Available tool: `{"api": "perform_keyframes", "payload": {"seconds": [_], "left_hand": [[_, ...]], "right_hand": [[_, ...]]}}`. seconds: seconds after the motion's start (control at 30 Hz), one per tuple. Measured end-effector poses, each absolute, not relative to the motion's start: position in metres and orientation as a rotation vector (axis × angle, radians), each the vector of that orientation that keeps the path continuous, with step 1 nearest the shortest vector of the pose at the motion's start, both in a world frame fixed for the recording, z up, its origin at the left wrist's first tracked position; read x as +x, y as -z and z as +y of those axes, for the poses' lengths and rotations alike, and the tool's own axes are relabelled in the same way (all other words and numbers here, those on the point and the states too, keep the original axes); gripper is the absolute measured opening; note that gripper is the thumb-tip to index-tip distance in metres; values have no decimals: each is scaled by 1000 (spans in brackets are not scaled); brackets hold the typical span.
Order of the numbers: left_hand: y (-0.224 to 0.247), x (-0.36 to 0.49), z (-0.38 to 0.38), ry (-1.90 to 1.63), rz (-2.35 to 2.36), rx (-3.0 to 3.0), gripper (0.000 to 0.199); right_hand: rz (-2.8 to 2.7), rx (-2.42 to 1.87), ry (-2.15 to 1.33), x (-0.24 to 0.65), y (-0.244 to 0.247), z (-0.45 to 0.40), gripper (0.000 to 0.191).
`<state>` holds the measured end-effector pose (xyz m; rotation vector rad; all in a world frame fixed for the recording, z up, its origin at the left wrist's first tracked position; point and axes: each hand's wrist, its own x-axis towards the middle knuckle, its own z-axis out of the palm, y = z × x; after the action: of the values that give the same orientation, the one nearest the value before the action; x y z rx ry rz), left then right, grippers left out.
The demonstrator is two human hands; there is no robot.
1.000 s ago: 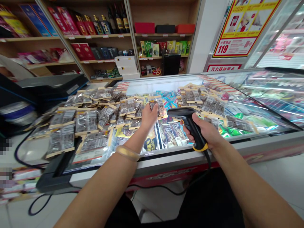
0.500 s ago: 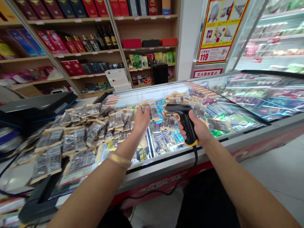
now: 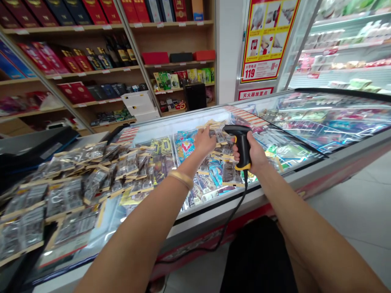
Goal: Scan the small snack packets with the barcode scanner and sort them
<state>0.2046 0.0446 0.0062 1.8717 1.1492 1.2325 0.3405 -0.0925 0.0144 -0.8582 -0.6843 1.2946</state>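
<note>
My right hand (image 3: 255, 152) is wrapped round the grip of a black and yellow handheld scanner (image 3: 243, 146), its head pointing left and its cable hanging down. My left hand (image 3: 205, 140), below a gold bangle (image 3: 181, 178) on the wrist, reaches over small clear packets (image 3: 218, 136) on the freezer's glass top. Its fingers are bent at the near edge of that pile, touching or holding a packet; which of the two is hard to tell. A large heap of similar packets (image 3: 128, 162) with tan edges spreads to the left.
The glass-topped chest freezer (image 3: 220, 205) runs across the view, with coloured bags under the glass. The scanner's cable (image 3: 224, 232) loops down its front. Black equipment (image 3: 27, 150) stands at the left. Shelves (image 3: 174, 24) of boxes and bottles rise behind.
My left hand has moved right and away from me, closer to the scanner and the far packets. The packet by its fingers has left its earlier spot. The view has turned slightly right.
</note>
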Motion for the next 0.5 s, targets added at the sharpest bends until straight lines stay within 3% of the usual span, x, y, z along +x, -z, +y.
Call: {"api": "perform_keyframes", "payload": {"seconds": [0.27,0.5], "left_hand": [[-28,165,7,-1259,1241,1909,42],[-38,63,-24,-1445,1332,2032,36]], "right_hand": [[-789,-852,-1208,339,-17,-96,62],[-916,-813,-1263,287,-43,-108,60]]}}
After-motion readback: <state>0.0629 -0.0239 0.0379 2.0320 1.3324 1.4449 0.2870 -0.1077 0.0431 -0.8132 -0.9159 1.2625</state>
